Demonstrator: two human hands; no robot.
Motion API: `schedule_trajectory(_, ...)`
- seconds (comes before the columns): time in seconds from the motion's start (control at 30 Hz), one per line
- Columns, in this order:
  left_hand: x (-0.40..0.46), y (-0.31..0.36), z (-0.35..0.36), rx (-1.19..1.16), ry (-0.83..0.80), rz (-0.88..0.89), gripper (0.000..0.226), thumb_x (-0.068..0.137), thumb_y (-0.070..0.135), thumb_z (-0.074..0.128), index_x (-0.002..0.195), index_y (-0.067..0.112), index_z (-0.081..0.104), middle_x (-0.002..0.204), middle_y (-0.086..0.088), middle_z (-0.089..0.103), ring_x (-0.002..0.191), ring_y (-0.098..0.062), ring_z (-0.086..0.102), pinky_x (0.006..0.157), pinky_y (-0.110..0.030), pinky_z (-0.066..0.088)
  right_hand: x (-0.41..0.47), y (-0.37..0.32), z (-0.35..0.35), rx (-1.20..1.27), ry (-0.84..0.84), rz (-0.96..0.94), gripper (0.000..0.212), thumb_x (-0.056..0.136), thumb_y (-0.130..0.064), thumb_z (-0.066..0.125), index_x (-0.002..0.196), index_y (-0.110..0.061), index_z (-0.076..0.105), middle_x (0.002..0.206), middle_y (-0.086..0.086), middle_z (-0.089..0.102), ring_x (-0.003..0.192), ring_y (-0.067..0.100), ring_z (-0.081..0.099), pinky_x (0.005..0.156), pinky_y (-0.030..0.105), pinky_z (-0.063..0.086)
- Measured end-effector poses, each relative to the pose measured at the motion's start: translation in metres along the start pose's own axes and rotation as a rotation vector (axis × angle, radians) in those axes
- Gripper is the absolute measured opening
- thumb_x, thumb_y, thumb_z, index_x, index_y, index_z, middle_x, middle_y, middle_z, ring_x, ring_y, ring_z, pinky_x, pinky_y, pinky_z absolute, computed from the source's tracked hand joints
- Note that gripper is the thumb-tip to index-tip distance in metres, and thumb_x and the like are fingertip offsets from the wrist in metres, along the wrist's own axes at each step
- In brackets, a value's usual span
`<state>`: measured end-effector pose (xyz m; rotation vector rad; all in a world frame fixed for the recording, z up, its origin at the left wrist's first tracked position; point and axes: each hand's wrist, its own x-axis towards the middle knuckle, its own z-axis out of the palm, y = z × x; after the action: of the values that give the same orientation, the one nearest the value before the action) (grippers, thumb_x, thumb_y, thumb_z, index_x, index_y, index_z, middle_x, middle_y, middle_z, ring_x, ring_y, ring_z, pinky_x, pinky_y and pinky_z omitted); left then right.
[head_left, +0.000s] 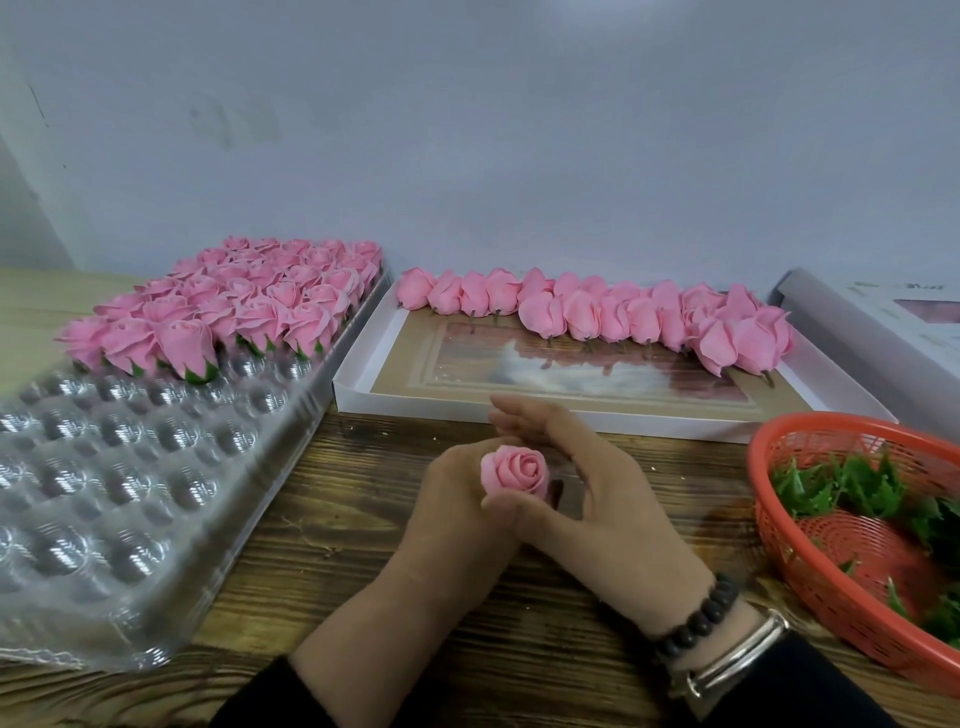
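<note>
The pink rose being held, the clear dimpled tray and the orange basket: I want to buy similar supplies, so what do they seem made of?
Rose: artificial, probably foam or a soap-like sheet; matte, even pink, thick smooth petals.
Tray: thin clear plastic, glossy; glints on its moulded dimples.
Basket: rigid orange-red plastic, slight sheen; moulded mesh wall.
</note>
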<state>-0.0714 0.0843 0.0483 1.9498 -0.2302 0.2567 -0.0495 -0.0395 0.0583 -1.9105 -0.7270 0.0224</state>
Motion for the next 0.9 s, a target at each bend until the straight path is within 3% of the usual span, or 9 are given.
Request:
schedule_trajectory(0.07, -0.002, -0.001, 0.005, 0.034, 0.006, -0.029, 0.021, 0.086, 0.012, 0.060, 0.082, 0.033, 0.059, 0.081, 0.010, 0.064, 0.078, 0.002, 0.062, 0.069, -0.011, 0.050, 0.000, -0.004, 0.006, 0.017, 0.078, -0.026, 0.049, 0.067, -0.069, 0.049, 0.111, -0.049, 0.052, 0.115, -0.024, 0.059, 0.110, -0.007, 0.052, 0.093, 0.019, 0.045)
schedule_trajectory(0.17, -0.004, 0.002, 0.013, 0.031, 0.043, 0.036, 0.028, 0.089, 0.000, 0.051, 0.089, 0.028, 0.057, 0.088, 0.007, 0.064, 0.080, -0.006, 0.062, 0.071, -0.010, 0.050, -0.001, -0.006, 0.019, -0.054, 0.170, -0.062, 0.042, 0.079, -0.062, 0.038, 0.105, -0.040, 0.063, 0.104, -0.021, 0.064, 0.105, -0.001, 0.056, 0.091, 0.026, 0.046)
schedule_trajectory(0.23, -0.003, 0.004, 0.016, 0.015, 0.064, 0.068, 0.039, 0.087, -0.004, 0.052, 0.084, 0.034, 0.056, 0.084, 0.014, 0.063, 0.080, 0.003, 0.062, 0.068, -0.007, 0.048, 0.000, -0.005, 0.022, -0.106, 0.203, -0.078, 0.045, 0.083, -0.054, 0.035, 0.100, -0.031, 0.069, 0.100, -0.019, 0.066, 0.103, 0.000, 0.057, 0.093, 0.026, 0.045)
schedule_trajectory(0.37, -0.002, 0.007, 0.021, -0.035, 0.048, 0.026, 0.040, 0.084, -0.007, 0.057, 0.079, 0.032, 0.051, 0.072, 0.024, 0.054, 0.075, 0.025, 0.052, 0.063, 0.002, 0.040, 0.004, -0.001, 0.014, -0.116, 0.119, -0.054, 0.036, 0.087, -0.041, 0.040, 0.099, -0.026, 0.071, 0.105, -0.020, 0.065, 0.107, -0.005, 0.055, 0.099, 0.024, 0.041)
schedule_trajectory(0.47, -0.002, 0.004, 0.018, 0.107, -0.017, 0.073, 0.029, 0.085, 0.005, 0.060, 0.104, 0.023, 0.048, 0.086, 0.031, 0.037, 0.078, 0.038, 0.036, 0.066, 0.010, 0.030, 0.005, -0.003, 0.009, -0.129, 0.006, -0.048, 0.035, 0.087, -0.033, 0.041, 0.101, -0.024, 0.071, 0.108, -0.017, 0.065, 0.114, -0.007, 0.050, 0.103, 0.023, 0.038)
schedule_trajectory(0.6, 0.000, 0.006, 0.009, 0.245, -0.216, 0.078, 0.027, 0.089, 0.009, 0.055, 0.115, 0.016, 0.052, 0.093, 0.021, 0.038, 0.093, 0.013, 0.038, 0.082, 0.000, 0.033, 0.003, -0.007, 0.007, -0.186, -0.113, -0.073, 0.034, 0.087, -0.033, 0.041, 0.107, -0.028, 0.068, 0.106, -0.017, 0.066, 0.098, -0.013, 0.055, 0.083, 0.003, 0.041)
schedule_trajectory(0.73, 0.000, 0.010, 0.010, 0.250, -0.259, -0.016, 0.032, 0.090, 0.003, 0.050, 0.075, 0.029, 0.041, 0.079, 0.017, 0.046, 0.084, -0.001, 0.051, 0.070, -0.001, 0.040, 0.001, -0.009, 0.005, -0.157, -0.151, -0.060, 0.025, 0.093, -0.026, 0.046, 0.108, -0.031, 0.066, 0.103, -0.016, 0.063, 0.066, -0.019, 0.054, 0.056, -0.001, 0.039)
schedule_trajectory(0.8, -0.001, 0.011, 0.012, 0.279, -0.225, -0.073, 0.035, 0.091, 0.007, 0.050, 0.070, 0.031, 0.036, 0.071, 0.017, 0.044, 0.062, 0.004, 0.052, 0.066, -0.005, 0.043, 0.001, -0.009, 0.004, -0.159, -0.134, -0.064, 0.028, 0.090, -0.031, 0.044, 0.108, -0.034, 0.065, 0.102, -0.017, 0.063, 0.069, -0.015, 0.057, 0.057, 0.003, 0.043)
schedule_trajectory(0.9, -0.007, 0.012, 0.012, 0.137, -0.148, -0.116, 0.038, 0.089, 0.001, 0.053, 0.077, 0.035, 0.040, 0.073, 0.017, 0.047, 0.061, 0.017, 0.051, 0.055, -0.003, 0.041, 0.001, -0.005, 0.004, -0.172, -0.113, -0.059, 0.035, 0.084, -0.039, 0.042, 0.115, -0.039, 0.059, 0.108, -0.018, 0.063, 0.097, -0.005, 0.058, 0.082, 0.019, 0.050)
